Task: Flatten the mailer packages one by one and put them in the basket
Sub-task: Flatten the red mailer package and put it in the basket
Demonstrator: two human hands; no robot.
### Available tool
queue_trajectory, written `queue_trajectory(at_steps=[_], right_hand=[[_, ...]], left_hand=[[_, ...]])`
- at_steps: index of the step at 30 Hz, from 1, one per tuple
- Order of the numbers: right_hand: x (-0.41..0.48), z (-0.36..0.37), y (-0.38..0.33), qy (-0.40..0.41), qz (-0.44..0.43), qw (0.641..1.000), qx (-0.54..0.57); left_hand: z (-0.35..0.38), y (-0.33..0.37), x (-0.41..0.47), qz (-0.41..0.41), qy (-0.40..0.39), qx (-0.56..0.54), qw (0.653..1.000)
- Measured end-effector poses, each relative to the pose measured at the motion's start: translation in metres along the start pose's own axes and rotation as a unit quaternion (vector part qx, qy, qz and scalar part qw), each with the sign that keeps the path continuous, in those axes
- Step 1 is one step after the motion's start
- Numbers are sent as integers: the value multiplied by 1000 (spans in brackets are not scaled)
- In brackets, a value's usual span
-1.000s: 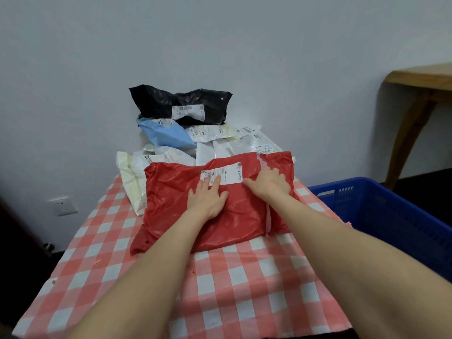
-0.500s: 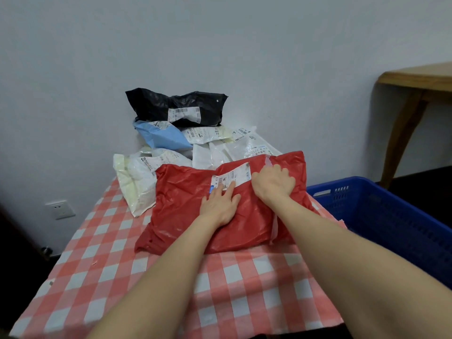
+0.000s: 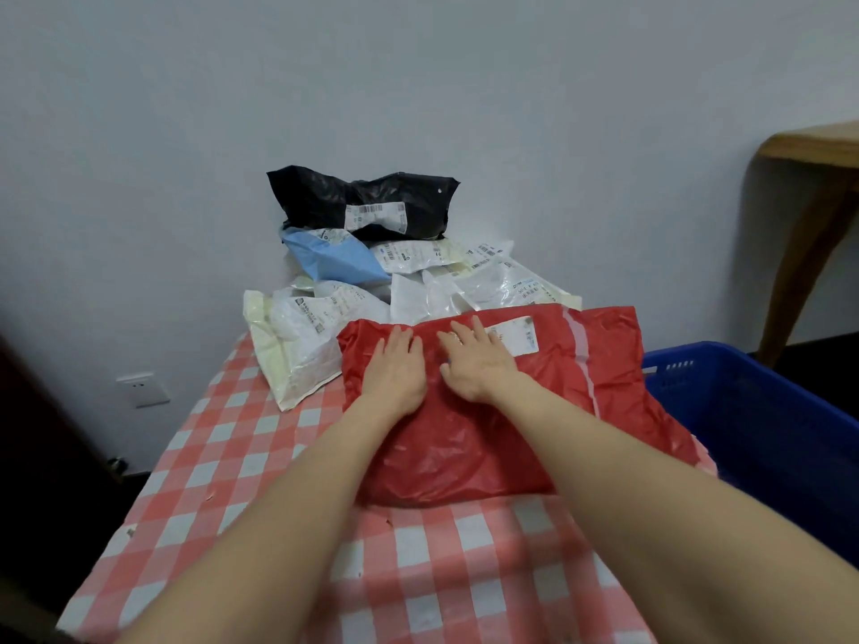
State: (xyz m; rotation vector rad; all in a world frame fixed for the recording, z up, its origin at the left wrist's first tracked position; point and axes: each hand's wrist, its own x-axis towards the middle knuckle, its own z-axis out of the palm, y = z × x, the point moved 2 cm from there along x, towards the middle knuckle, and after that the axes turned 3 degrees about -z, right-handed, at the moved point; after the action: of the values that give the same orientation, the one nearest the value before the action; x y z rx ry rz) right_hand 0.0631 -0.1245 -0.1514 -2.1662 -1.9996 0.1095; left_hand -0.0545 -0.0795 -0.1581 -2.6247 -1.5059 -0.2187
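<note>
Mailer pile (image 3: 418,271) blocks rear; basket (image 3: 767,434) open rt.

left grip (image 3: 395,370) spread flat, right grip (image 3: 476,364) spread flat just beside it

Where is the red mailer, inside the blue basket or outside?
Outside. The red mailer lies on the checked table beside the blue basket.

The left hand (image 3: 394,370) and right hand (image 3: 479,364) lie flat, perhaps pressing, on the red mailer (image 3: 465,450).
</note>
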Motion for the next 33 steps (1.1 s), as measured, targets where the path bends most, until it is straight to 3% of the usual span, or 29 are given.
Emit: queue_trajectory(at_steps=[3,7,13,33], right_hand=[[19,12,-9,-66,-10,997,-27],[38,20,-12,-98,-5,994,-41],[44,34,-5,-143,19,988,-55],[47,46,-2,-139,41,988,-46]], left_hand=[[9,-24,8,-18,-45,27,998],[23,-40,16,-23,-107,42,993],[39,-46,20,-17,-134,37,990],[44,-51,26,-51,-174,-54,982]])
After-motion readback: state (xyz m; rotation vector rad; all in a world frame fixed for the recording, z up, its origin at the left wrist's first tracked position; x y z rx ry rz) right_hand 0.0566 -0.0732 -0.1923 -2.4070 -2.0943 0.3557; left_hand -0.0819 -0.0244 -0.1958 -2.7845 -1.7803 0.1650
